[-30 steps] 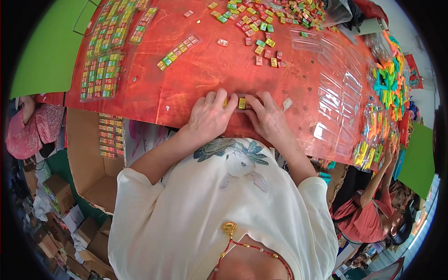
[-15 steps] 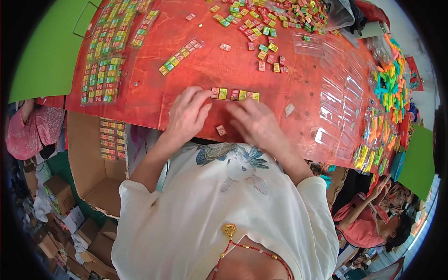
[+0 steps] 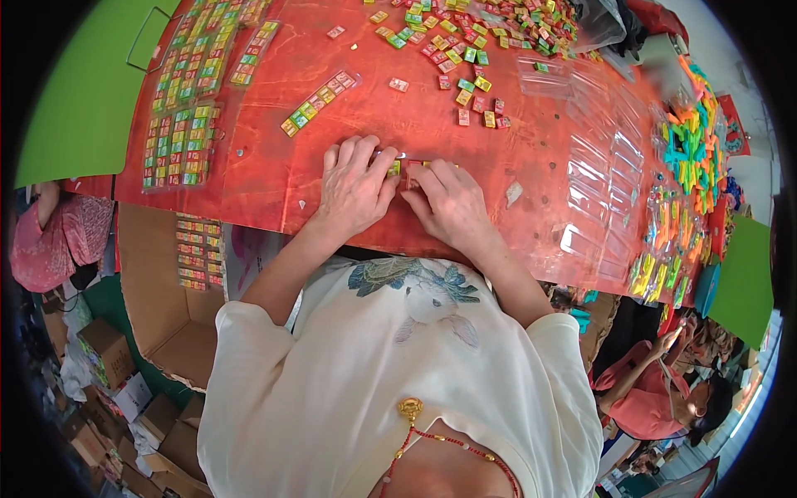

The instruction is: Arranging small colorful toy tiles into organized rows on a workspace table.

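In front of me on the red table, a short clear strip tray of small red and yellow boxes (image 3: pixel 394 168) lies mostly hidden beneath my fingers. My left hand (image 3: pixel 355 187) grips its left part, the fingers bent over the far edge. From the right, my right hand (image 3: pixel 451 202) pinches down at the middle of the row, where a small red box (image 3: pixel 405 176) shows by its fingertips. Both hands touch the row and nearly meet. Beyond my left hand rests a filled strip (image 3: pixel 320 104) of red, yellow and green boxes, set slantwise.
Filled trays (image 3: pixel 178 145) line the table's left. Loose small boxes (image 3: pixel 531 29) are heaped at the far side. Clear plastic trays (image 3: pixel 591 195) lie right, before colourful plastic pieces (image 3: pixel 693 124). A cardboard carton (image 3: pixel 154 332) stands below left. Another person (image 3: pixel 647 390) sits at right.
The loose red box near the table's front edge has gone from its spot. My right hand has come up and left onto the row, and my left hand now covers more of it.
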The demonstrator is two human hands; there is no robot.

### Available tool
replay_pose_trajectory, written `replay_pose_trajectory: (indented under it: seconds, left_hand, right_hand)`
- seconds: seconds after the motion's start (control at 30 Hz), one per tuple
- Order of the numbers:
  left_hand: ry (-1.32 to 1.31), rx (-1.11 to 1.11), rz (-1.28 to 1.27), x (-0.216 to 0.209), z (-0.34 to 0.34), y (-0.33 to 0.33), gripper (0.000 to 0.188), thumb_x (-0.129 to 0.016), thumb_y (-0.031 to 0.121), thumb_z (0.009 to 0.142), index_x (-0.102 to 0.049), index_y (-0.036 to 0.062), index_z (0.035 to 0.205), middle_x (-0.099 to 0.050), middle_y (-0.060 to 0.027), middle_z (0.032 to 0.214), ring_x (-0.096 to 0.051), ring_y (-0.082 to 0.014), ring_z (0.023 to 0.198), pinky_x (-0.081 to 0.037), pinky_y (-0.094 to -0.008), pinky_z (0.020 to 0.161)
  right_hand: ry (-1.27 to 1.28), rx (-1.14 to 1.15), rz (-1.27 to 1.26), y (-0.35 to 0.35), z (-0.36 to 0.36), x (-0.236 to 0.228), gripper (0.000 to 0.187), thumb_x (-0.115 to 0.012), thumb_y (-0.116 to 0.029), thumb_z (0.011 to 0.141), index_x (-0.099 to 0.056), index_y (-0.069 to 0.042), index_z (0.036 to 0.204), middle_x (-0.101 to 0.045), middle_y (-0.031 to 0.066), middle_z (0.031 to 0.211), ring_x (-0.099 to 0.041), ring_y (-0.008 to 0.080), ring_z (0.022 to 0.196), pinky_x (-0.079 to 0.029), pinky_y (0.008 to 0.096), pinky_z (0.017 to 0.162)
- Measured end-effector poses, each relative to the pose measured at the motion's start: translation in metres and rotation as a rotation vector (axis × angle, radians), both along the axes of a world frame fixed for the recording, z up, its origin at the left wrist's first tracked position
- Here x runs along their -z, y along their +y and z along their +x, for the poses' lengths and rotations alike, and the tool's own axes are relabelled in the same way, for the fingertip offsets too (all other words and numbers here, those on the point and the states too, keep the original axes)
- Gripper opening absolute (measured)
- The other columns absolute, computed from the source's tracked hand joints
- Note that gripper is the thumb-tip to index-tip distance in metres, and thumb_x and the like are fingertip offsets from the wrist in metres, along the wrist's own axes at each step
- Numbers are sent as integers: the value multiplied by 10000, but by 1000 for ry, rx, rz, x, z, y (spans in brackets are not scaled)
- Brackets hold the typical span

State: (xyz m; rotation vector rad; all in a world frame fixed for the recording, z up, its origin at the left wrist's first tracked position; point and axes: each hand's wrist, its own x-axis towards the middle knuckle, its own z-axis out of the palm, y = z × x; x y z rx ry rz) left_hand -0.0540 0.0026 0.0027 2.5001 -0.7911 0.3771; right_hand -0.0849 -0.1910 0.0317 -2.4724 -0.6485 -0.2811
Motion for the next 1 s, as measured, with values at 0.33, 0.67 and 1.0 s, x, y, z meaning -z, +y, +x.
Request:
replay_pose_trajectory:
  seconds: [0.33,0.67,1.0]
  left_hand:
    - [77,-17,-11,-1,-4,3,409,-685,192,839,-645,60,1225,-563,-132,1246,-523,-331,1171,-376,-468,980]
    - [9,-14,-15,-1,-3,4,423,-704,217,818,-642,59,1205,-562,-124,1209,-519,-310,1154,-375,-472,940]
    - [28,2,-23,3,-3,4,422,-699,238,835,-639,70,1218,-558,-133,1232,-513,-321,1175,-377,-482,954]
  right_hand:
    - [4,24,-49,4,16,2,364,-775,-148,802,-651,-48,1130,-610,104,971,-633,298,905,-535,403,788]
    - [-23,-30,-70,7,14,12,289,-751,-90,814,-683,-74,1094,-626,75,988,-621,274,917,-490,390,787]
    - [-116,2,-147,-4,3,7,283,-741,-80,823,-725,-106,1104,-635,65,1078,-609,243,963,-442,373,791]
